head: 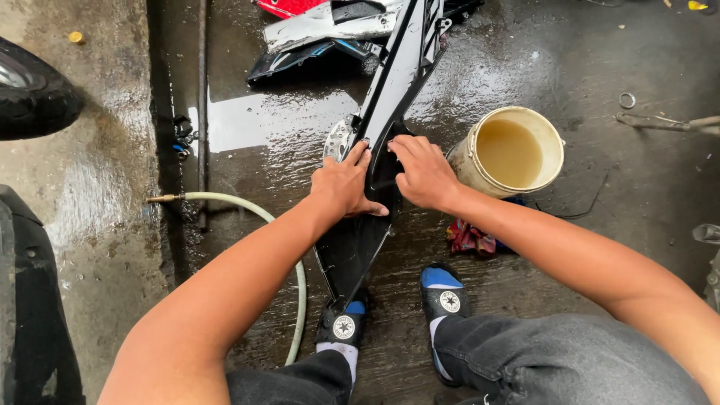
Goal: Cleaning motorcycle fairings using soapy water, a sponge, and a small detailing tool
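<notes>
Both bare arms reach forward and come close together. The left hand point(343, 184) lies flat, palm down, fingers pointing up and away. The right hand point(421, 172) sits just beside it, fingers bent

Wet dark concrete floor point(600, 45), glossy with standing water and reflecting daylight; a painted white stripe point(262, 120) crosses it near the top. A drainage channel point(176, 112) runs down its left side, bordering a paler, rougher concrete slab point(97, 225) toward the left edge.
</notes>
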